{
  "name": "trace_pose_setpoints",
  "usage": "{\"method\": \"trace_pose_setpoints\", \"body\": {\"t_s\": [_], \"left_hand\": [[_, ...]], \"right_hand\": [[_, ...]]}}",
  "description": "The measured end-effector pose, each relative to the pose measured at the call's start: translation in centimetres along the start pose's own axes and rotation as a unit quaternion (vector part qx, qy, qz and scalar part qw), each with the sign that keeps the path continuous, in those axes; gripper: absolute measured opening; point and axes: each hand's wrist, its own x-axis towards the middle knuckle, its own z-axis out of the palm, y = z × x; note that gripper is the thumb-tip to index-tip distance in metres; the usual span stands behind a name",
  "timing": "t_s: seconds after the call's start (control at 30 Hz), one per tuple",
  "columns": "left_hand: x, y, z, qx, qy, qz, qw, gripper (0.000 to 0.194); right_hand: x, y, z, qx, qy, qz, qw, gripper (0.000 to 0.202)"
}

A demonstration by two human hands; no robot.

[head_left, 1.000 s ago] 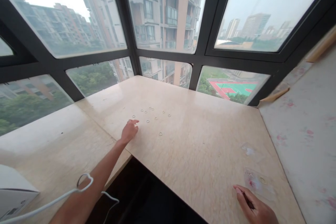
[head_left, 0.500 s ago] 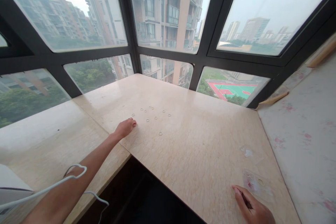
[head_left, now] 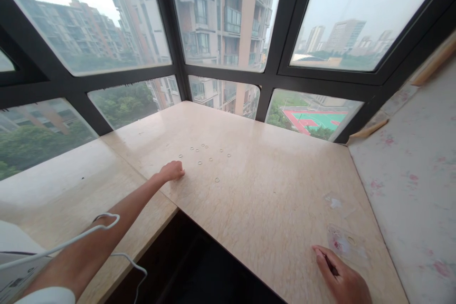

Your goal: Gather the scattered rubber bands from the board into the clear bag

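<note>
My left hand (head_left: pixel 172 170) rests closed on the stone-look counter (head_left: pixel 270 190), near the seam, and whatever its fingers may hold is hidden. Several small thin rings (head_left: pixel 217 180) lie scattered just beyond it and to its right; one ring (head_left: pixel 180 156) is close to the knuckles. At the lower right my right hand (head_left: pixel 342 273) is closed, thumb against forefinger, and anything between them is too small to make out. Just beyond that hand is a clear plastic packet (head_left: pixel 351 246) with rings and a pink-red mark in it.
A second clear plastic piece (head_left: pixel 334 202) lies farther back on the right. A white cable (head_left: pixel 71 246) loops over my left forearm beside a white box (head_left: pixel 17 266). Dark window frames (head_left: pixel 228 73) border the counter's back, and a flowered wall (head_left: pixel 409 190) its right side. A dark gap (head_left: pixel 192 261) opens in front.
My left hand has turned slightly, its fingertips now lower and tucked down against the counter. My right hand stays closed in nearly the same place. The rings lie as before; the view has shifted slightly.
</note>
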Motion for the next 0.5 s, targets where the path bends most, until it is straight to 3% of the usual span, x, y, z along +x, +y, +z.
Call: {"method": "trace_pose_setpoints", "body": {"t_s": [0.17, 0.3, 0.5], "left_hand": [[-0.8, 1.5, -0.7, -0.059, -0.041, 0.015, 0.997, 0.012], [-1.8, 4.6, -1.1, -0.159, -0.082, 0.063, 0.982, 0.015], [-2.6, 10.6, -1.6, -0.433, -0.152, 0.144, 0.877, 0.014]], "right_hand": [[-0.1, 0.0, 0.1, 0.009, -0.002, -0.003, 1.0, 0.044], [0.0, -0.4, -0.1, 0.009, -0.001, -0.01, 1.0, 0.044], [0.1, -1.5, -0.7, 0.018, -0.015, 0.0, 1.0, 0.044]]}}
